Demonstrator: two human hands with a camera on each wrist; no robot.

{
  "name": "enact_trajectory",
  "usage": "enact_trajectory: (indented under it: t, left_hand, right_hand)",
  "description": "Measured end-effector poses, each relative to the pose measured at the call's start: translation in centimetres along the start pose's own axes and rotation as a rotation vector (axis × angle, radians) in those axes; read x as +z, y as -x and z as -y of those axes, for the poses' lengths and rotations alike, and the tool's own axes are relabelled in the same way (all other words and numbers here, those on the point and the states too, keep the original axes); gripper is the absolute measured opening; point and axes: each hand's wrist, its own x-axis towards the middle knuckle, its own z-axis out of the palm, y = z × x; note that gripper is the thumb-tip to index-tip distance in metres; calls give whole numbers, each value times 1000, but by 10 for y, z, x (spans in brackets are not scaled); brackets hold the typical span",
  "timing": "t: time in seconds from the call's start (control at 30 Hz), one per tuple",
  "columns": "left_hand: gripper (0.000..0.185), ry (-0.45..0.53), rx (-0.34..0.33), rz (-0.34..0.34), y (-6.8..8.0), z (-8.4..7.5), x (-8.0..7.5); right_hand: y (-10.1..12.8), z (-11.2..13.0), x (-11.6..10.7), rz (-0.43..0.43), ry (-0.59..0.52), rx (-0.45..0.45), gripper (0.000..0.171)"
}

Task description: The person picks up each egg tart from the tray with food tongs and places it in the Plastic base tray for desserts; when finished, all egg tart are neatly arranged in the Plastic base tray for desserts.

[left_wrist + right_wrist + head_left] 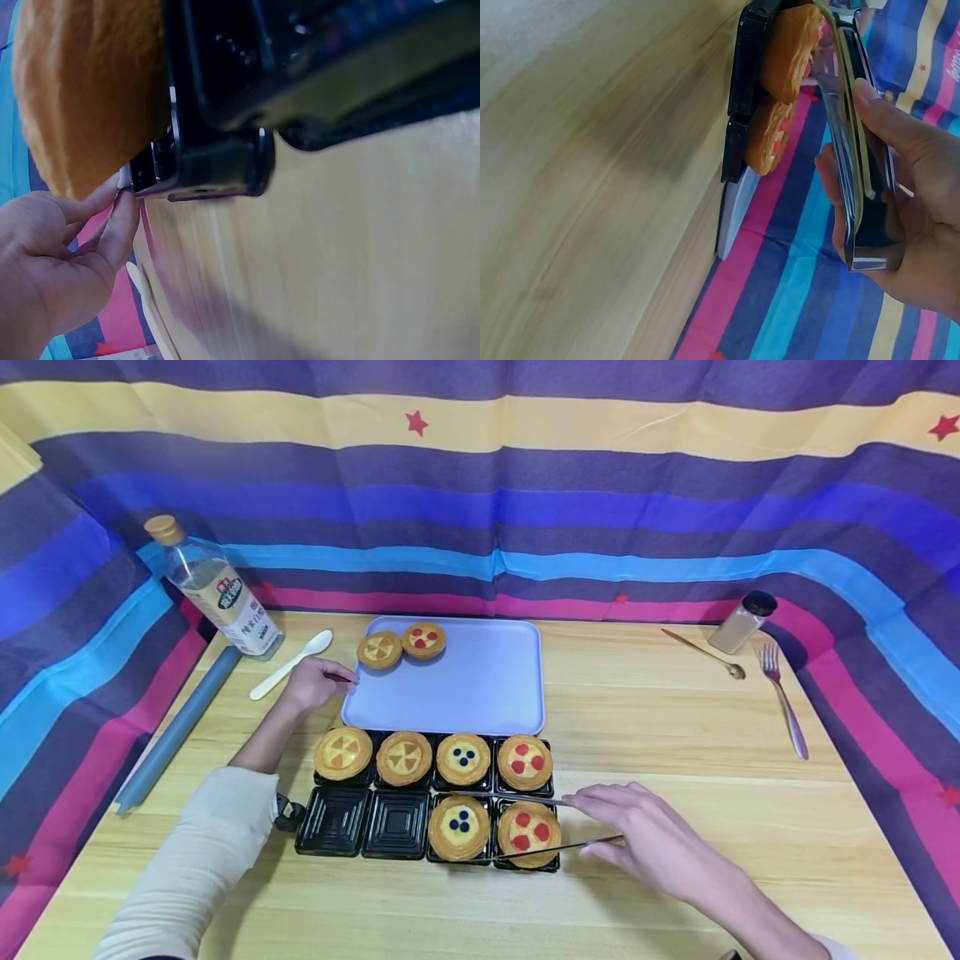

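In the head view my right hand holds metal tongs that reach left over a front-row tart with red pieces. Their arms spread to either side of a tart with dark blue berries; whether they touch it I cannot tell. My left hand pinches the left edge of a lavender tray. On that tray lie a tart with yellow wedges and one with red pieces. Two front-left black plastic trays hold nothing; the back row carries several tarts.
A labelled bottle, a white spoon and a grey-blue roll lie or stand at the left. On the right are a black-capped jar, a thin metal spoon and a fork. Striped cloth encloses the table.
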Motion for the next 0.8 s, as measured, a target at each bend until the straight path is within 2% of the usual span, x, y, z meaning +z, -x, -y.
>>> enact_trajectory:
  t: [0.5, 0.8]
  left_hand:
    - [17, -16, 3, 3, 0, 1, 1]
    - [17, -21, 6, 10, 1, 0, 0]
  right_hand:
    - [1, 1, 0, 30, 22, 23, 57]
    - [-2, 4, -8, 39, 14, 20, 60]
